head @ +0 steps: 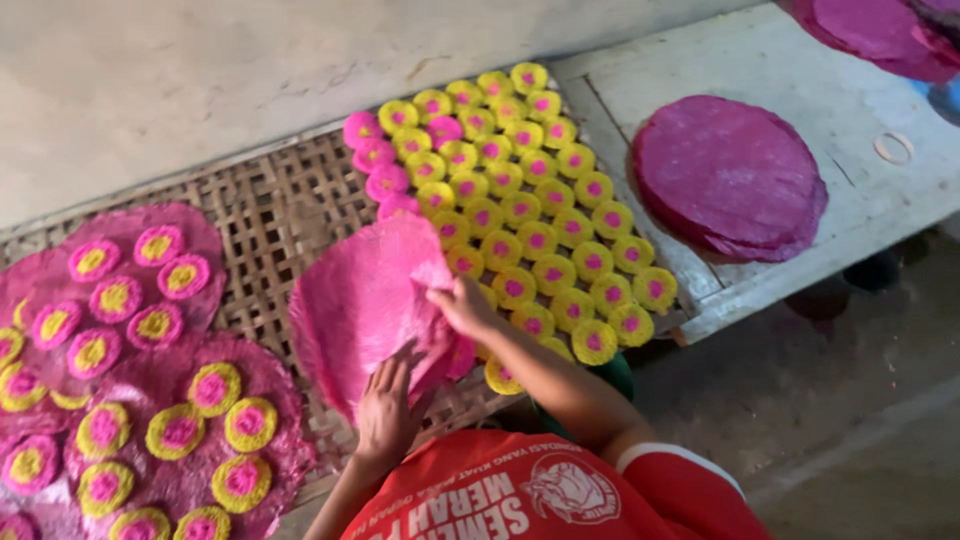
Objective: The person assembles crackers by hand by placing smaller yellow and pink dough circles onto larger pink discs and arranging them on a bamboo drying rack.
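A stack of thin pink round sheets [355, 300] rests tilted on a woven bamboo tray [280, 210]. My right hand [462, 305] pinches the folded right edge of the top sheet. My left hand [385, 412] grips the lower edge of the same stack with its fingers spread against it. Just right of the stack lie several rows of small yellow discs with pink centres [525, 200], with a few all-pink ones [372, 155] along their left side.
Large pink sheets topped with small yellow-and-pink discs [150, 400] cover the left of the tray. A pile of dark magenta round sheets [730, 175] sits on a white bench [860, 200], another pile [880, 30] at the top right. A pale wall runs behind; grey floor lies at the right.
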